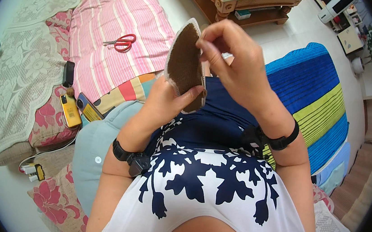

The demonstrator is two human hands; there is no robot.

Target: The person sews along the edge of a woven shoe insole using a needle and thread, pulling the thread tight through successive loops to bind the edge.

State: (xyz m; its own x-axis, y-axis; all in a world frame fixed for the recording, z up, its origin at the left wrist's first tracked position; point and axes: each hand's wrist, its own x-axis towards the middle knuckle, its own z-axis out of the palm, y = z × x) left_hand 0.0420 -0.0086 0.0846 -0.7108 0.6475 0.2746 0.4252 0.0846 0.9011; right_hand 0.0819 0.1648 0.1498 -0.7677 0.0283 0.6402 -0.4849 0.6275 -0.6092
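A shoe sole or insole [185, 60], brown with a pale stitched rim, stands tilted in front of me. My left hand [167, 100] grips its lower end, the thumb across the brown face. Beside the upper right edge, my right hand [234, 58] has thumb and forefinger pinched together; whether a needle or thread is between them is too small to tell. Red-handled scissors [122, 43] lie on the pink striped cloth [115, 10] to the left, their blades partly apart.
A yellow phone [70, 111] and a second phone [89, 108] lie at the left on the sofa, near a white cable and a power strip [35, 172]. A wooden coffee table [249, 0] stands ahead. A blue and green striped cloth [311, 91] is at the right.
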